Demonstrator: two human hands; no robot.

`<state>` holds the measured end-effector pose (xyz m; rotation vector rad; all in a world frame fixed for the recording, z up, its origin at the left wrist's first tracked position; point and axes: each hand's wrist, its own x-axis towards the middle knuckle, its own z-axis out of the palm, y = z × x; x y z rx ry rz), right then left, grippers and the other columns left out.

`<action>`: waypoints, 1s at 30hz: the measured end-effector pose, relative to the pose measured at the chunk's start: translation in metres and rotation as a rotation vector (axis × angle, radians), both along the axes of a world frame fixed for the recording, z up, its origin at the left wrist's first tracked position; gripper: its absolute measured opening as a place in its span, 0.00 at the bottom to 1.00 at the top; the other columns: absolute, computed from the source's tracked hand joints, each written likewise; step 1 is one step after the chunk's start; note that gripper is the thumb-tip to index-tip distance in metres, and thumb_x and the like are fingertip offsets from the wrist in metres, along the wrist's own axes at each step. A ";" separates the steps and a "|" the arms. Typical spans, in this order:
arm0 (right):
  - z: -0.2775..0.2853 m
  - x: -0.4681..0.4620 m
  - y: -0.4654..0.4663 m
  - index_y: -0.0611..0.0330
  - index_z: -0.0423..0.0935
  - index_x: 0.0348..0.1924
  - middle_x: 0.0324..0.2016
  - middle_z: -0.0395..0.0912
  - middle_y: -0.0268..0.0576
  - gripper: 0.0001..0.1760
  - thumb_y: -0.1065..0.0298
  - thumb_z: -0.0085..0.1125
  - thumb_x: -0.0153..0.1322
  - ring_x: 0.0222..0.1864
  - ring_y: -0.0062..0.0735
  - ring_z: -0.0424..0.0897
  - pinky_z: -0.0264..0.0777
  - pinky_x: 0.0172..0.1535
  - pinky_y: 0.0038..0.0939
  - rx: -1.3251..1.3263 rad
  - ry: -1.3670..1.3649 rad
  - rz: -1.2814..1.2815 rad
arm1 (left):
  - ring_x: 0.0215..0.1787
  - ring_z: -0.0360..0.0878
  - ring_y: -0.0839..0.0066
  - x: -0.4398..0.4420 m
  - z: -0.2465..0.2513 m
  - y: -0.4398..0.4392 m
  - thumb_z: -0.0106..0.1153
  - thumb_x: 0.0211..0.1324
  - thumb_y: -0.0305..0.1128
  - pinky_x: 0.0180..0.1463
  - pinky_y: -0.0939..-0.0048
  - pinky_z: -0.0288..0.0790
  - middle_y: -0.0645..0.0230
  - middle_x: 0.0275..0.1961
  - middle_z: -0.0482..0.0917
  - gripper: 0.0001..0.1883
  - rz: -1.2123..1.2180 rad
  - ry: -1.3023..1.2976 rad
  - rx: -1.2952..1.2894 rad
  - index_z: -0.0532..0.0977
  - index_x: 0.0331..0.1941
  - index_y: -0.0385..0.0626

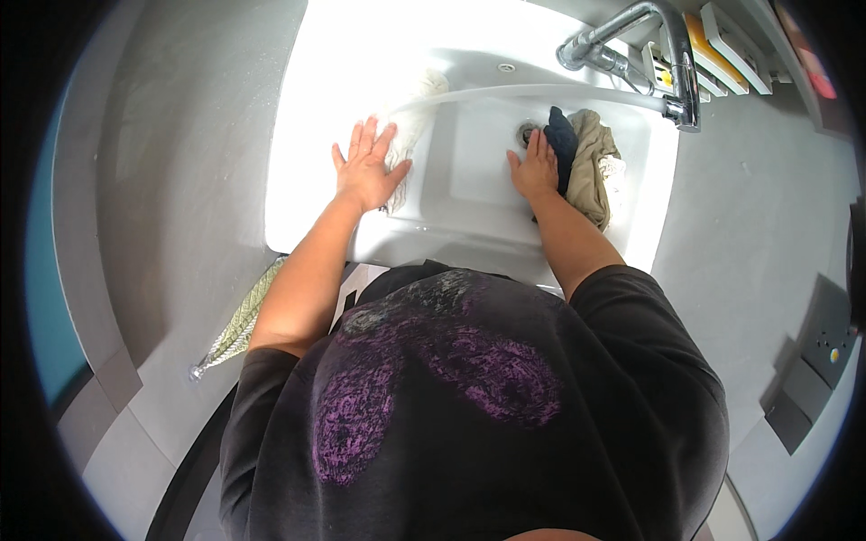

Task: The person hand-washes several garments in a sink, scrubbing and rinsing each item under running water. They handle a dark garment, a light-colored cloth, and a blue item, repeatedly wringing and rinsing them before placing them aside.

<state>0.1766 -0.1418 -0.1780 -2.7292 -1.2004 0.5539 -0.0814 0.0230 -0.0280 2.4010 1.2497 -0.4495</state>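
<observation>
My left hand lies with its fingers spread at the left side of a white laundry sink, touching or just over a white wet cloth. On the right, my right hand rests flat against a dark navy cloth, its fingertips close to the drain. Beside the navy cloth lies a crumpled khaki garment, with a smaller white cloth at its right edge. Neither hand grips anything.
A chrome faucet stands at the back right; a pale, translucent hose or stream runs leftward from its spout. The white sink has a raised rim. Books or flat boxes stand behind the faucet. A green cloth hangs at the left.
</observation>
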 end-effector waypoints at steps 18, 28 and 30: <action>0.050 0.001 0.054 0.66 0.61 0.62 0.60 0.64 0.59 0.35 0.51 0.54 0.70 0.61 0.54 0.67 0.65 0.59 0.47 -0.020 0.096 0.008 | 0.76 0.45 0.55 -0.012 0.000 -0.003 0.56 0.58 0.50 0.73 0.47 0.45 0.49 0.74 0.44 0.37 0.064 -0.268 0.114 0.58 0.69 0.49; 0.128 -0.098 0.215 0.64 0.76 0.45 0.41 0.79 0.55 0.19 0.59 0.56 0.67 0.46 0.52 0.78 0.70 0.51 0.42 0.074 0.116 0.239 | 0.45 0.82 0.58 -0.002 -0.002 0.033 0.58 0.49 0.37 0.52 0.60 0.74 0.55 0.37 0.83 0.14 0.538 -0.204 -0.189 0.79 0.36 0.40; 0.130 -0.102 0.227 0.64 0.76 0.45 0.43 0.78 0.56 0.19 0.61 0.56 0.66 0.47 0.51 0.78 0.70 0.51 0.42 -0.102 0.346 0.376 | 0.40 0.82 0.62 -0.009 -0.006 0.039 0.57 0.51 0.35 0.49 0.61 0.75 0.59 0.35 0.83 0.13 0.691 -0.403 -0.368 0.78 0.37 0.40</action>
